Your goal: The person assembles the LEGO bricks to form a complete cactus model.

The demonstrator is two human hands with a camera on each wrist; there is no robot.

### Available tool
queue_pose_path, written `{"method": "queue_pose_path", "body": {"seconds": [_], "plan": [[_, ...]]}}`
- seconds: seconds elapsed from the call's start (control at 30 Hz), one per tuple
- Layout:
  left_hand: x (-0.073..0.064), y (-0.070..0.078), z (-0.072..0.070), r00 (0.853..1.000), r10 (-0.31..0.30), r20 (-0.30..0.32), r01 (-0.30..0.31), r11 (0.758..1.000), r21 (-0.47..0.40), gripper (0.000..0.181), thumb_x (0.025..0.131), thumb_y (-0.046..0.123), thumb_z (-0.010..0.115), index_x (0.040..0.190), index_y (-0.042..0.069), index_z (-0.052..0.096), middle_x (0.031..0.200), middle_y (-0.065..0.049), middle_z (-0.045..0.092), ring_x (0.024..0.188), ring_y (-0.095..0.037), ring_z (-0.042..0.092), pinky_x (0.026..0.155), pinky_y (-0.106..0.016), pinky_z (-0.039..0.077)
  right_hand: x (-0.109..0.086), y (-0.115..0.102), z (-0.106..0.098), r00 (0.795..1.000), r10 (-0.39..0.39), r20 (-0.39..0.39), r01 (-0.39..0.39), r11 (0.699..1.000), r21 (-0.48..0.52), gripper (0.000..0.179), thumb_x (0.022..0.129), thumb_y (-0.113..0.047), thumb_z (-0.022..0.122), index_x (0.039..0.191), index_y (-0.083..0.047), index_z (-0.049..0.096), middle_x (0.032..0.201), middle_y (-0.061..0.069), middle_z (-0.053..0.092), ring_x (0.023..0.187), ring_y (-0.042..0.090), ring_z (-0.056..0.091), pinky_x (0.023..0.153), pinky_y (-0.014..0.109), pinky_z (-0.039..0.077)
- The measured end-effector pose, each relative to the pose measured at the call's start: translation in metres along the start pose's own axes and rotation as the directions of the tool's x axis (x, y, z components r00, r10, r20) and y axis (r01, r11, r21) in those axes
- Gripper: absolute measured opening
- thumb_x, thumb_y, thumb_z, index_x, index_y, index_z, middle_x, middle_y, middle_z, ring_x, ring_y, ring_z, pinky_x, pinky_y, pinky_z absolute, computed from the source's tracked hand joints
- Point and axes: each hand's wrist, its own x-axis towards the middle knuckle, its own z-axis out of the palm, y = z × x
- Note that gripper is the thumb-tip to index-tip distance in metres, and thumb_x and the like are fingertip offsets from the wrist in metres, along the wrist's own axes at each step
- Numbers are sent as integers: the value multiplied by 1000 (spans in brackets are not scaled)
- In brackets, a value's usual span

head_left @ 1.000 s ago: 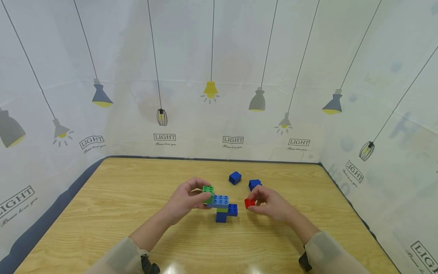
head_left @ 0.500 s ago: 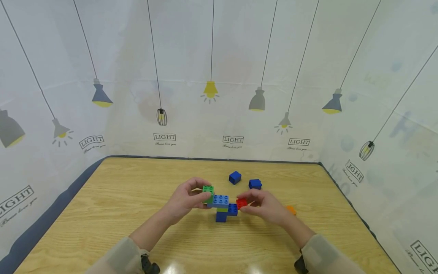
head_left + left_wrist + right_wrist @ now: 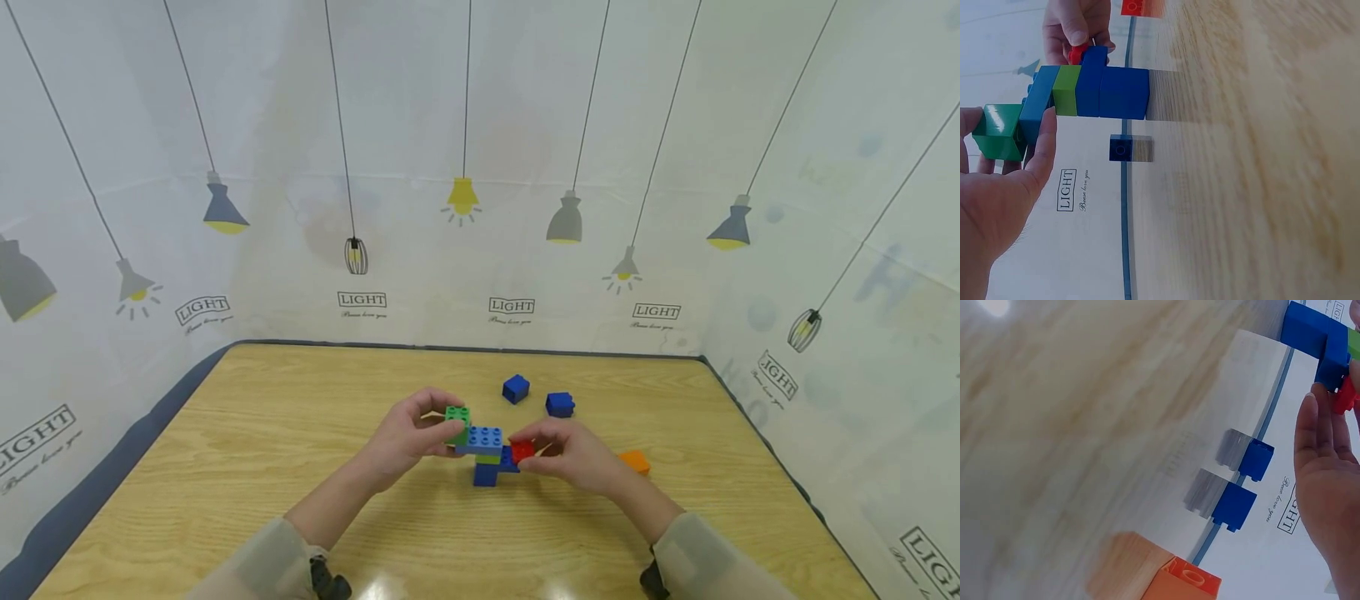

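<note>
My left hand (image 3: 405,442) grips a green brick (image 3: 457,414) at the left end of a small stack of toy building bricks. Under the green one runs a light blue brick (image 3: 484,439), then a lime brick (image 3: 1067,90), then a dark blue brick (image 3: 1090,94) jutting out to the right, above a dark blue base brick (image 3: 485,476). With thumb and fingers, my right hand (image 3: 573,458) pinches a red brick (image 3: 522,451) at the studs of the jutting brick. Whether the red brick is pressed fully down, I cannot tell.
Two loose dark blue bricks (image 3: 516,389) (image 3: 560,404) lie behind the stack on the wooden table (image 3: 300,400). An orange brick (image 3: 636,462) sits beyond my right wrist. A white cloth (image 3: 420,250) printed with lamps surrounds the table's back and sides.
My right hand has carried the red brick leftward to the jutting blue brick. The orange brick has come into sight behind the right wrist. My left hand keeps its grip, unmoved.
</note>
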Motion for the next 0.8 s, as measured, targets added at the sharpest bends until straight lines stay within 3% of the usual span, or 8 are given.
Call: {"method": "queue_pose_path", "body": {"seconds": [0.37,0.57,0.8], "plan": [[-1,1,2,1000,1,8,-1,1000,-8,37,106,14,73,138,1,60,125,-10,59,108,-21,72,100,-59,65,-1,2,3,999,20,25,-21,998,61,34,105,-25,77,137,-14,74,137,14,73,109,23,77,92,25,65],[-2,1,2,1000,0,8,0,1000,-10,37,106,14,73,139,1,60,124,-10,59,108,-22,72,97,-53,67,-1,0,5,998,54,12,-55,992,110,28,103,-19,80,129,-12,75,138,16,74,111,27,79,92,30,67],[-2,-1,2,1000,3,7,-3,1000,-9,38,106,14,73,139,1,59,125,-10,60,109,-23,72,95,-49,68,0,-5,3,998,64,-9,-64,997,38,29,100,-21,83,128,-14,79,131,13,77,98,20,78,85,28,67]]}}
